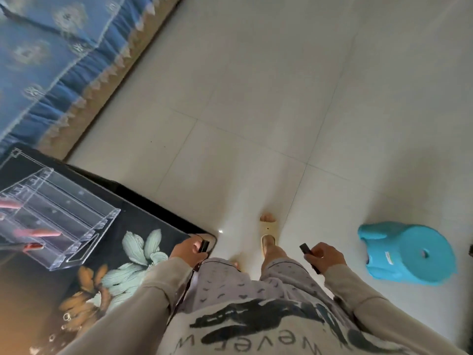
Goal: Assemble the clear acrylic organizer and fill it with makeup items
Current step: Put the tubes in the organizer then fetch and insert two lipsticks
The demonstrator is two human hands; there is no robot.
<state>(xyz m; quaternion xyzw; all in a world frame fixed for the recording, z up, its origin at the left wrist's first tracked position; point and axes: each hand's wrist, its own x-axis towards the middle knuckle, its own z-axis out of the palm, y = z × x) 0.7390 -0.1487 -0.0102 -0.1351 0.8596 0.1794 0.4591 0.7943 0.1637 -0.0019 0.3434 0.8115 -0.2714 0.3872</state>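
The person stands at the corner of a table (143, 221) covered in a dark flowered cloth, looking straight down. The clear organizer (64, 213) sits assembled on that table, well to the left of the body and partly cut off by the left edge of the view. Its stepped rows run on a slant from upper left to lower right. A few pink sticks (38, 233) already lie in the rows, so filling looks partly done.

The left hand (188, 251) hangs over the table's near corner, fingers curled round a small black block (204, 245). A thin dark cord (183, 298) runs down from that side. The right hand (326, 257) is out over the tiled floor (256, 98), gripping a slim black bar (305, 248) that pokes out above and below the fist. I cannot tell whether these 2 black things are makeup or something else.

The left hand is clearly the nearer of the 2 to the organizer; the right would have to cross the body. Any drop-in probably needs a reach leftward and away from the body, with the item turned to lie along the slanted rows.

A blue stool (409, 252) lies on the floor to the right, and a bed (51, 60) with a blue cover sits at upper left.
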